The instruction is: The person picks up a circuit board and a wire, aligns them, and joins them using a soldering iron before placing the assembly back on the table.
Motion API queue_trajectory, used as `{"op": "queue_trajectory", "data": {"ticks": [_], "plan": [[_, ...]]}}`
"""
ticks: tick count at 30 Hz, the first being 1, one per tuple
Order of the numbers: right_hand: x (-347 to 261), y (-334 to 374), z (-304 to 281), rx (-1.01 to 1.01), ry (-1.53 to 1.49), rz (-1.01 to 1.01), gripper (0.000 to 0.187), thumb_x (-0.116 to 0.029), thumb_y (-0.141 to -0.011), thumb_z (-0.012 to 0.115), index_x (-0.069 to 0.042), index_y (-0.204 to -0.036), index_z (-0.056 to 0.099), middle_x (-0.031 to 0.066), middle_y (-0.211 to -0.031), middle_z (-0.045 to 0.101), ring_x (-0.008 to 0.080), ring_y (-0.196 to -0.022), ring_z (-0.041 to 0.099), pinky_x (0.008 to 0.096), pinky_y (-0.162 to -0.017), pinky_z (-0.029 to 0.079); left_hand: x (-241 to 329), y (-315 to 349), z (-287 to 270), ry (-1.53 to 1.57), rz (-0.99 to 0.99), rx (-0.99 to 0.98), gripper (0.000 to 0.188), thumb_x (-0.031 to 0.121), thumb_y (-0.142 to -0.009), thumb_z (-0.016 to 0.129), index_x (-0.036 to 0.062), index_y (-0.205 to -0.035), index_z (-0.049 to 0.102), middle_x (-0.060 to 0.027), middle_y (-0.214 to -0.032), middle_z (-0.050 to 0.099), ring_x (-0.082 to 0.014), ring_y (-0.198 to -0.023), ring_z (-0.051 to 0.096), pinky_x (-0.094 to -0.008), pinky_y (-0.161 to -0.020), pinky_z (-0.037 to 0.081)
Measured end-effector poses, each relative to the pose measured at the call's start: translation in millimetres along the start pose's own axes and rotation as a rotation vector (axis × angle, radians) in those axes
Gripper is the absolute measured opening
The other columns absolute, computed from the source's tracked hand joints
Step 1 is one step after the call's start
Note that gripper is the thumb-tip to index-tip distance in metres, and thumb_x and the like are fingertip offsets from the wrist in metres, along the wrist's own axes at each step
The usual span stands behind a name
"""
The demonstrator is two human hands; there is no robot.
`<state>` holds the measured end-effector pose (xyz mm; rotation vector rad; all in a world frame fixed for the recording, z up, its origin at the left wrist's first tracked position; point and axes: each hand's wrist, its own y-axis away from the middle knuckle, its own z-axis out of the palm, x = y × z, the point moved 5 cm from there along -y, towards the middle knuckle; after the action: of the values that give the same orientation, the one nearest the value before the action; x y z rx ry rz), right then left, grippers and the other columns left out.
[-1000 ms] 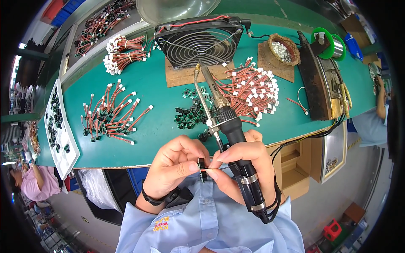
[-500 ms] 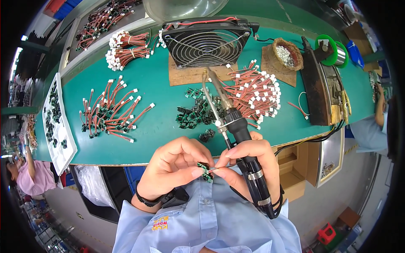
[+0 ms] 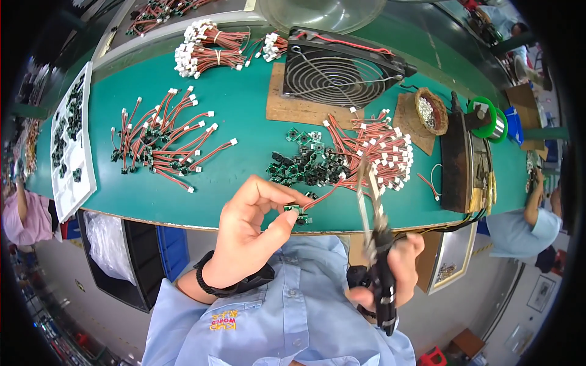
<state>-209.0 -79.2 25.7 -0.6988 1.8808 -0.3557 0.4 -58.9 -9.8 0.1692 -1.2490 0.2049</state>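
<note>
Between the thumb and fingers of my left hand (image 3: pixel 247 235) is a small green circuit board (image 3: pixel 299 215) with black parts, held just in front of the bench edge. A red wire lead (image 3: pixel 326 196) runs from the board toward the pile of wire leads (image 3: pixel 384 149) with white plugs. My right hand (image 3: pixel 404 268) is wrapped round a black soldering iron (image 3: pixel 383 274) with a thin feed tube alongside. Motion blurs the iron's tip, which points up over the wire pile, apart from the board. Loose circuit boards (image 3: pixel 305 165) lie heaped beyond my left hand.
Wired boards (image 3: pixel 162 143) spread on the green mat at left, beside a white tray (image 3: pixel 85 174) of boards. A black fan (image 3: pixel 342 70) stands at the back. Rightward are a bowl (image 3: pixel 431 111), a solder spool (image 3: pixel 488 122) and a dark metal unit (image 3: pixel 461 165). Other people sit on both sides.
My right hand has let go of the wire at the board and swung right with the soldering iron. My left hand keeps the board, now farther forward. The whole view has shifted.
</note>
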Motion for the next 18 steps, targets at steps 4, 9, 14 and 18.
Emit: {"op": "queue_trajectory", "data": {"ticks": [4,9,14,18], "plan": [[-4.8,9.5,1.3,-0.204,0.092,-0.153,0.046,-0.036,-0.061,0.079,-0.018,-0.099,0.061,-0.0019,-0.07,0.06,0.013,-0.064,0.055,0.0383,-0.087,0.027,-1.5,-0.9,-1.9,-0.012,0.065,0.033,0.016,-0.007,-0.079,0.053,0.0012,-0.091,0.046,-0.016,-0.097,0.061,-0.0156,-0.09,0.057,-0.0277,-0.072,0.044],[-9.6,9.8,5.8,-0.278,0.048,-0.156,0.034,-0.031,-0.061,0.077,-0.021,-0.091,0.064,-0.0051,-0.065,0.058,0.01,-0.06,0.054,0.0348,-0.086,0.027,0.4,0.1,-1.7,-0.021,0.111,0.049,0.018,-0.01,-0.077,0.052,0.0003,-0.09,0.046,-0.0158,-0.098,0.062,-0.0132,-0.087,0.057,-0.0243,-0.066,0.043],[-10.0,9.8,7.3,-0.304,0.051,-0.149,0.032,-0.029,-0.061,0.077,-0.021,-0.089,0.065,-0.0059,-0.064,0.058,0.009,-0.06,0.055,0.0332,-0.086,0.027,2.3,1.6,-2.9,-0.036,0.115,0.067,0.017,-0.01,-0.077,0.053,-0.0001,-0.09,0.047,-0.0158,-0.097,0.062,-0.0127,-0.085,0.057,-0.0243,-0.066,0.044],[-10.5,9.2,8.6,-0.298,0.044,-0.147,0.032,-0.029,-0.061,0.077,-0.021,-0.089,0.065,-0.006,-0.063,0.058,0.0092,-0.059,0.055,0.033,-0.085,0.027,4.2,3.0,-1.8,-0.085,0.05,0.027,0.015,-0.005,-0.082,0.053,0.0018,-0.091,0.044,-0.0172,-0.098,0.059,-0.0201,-0.094,0.058,-0.0325,-0.082,0.046]]}}
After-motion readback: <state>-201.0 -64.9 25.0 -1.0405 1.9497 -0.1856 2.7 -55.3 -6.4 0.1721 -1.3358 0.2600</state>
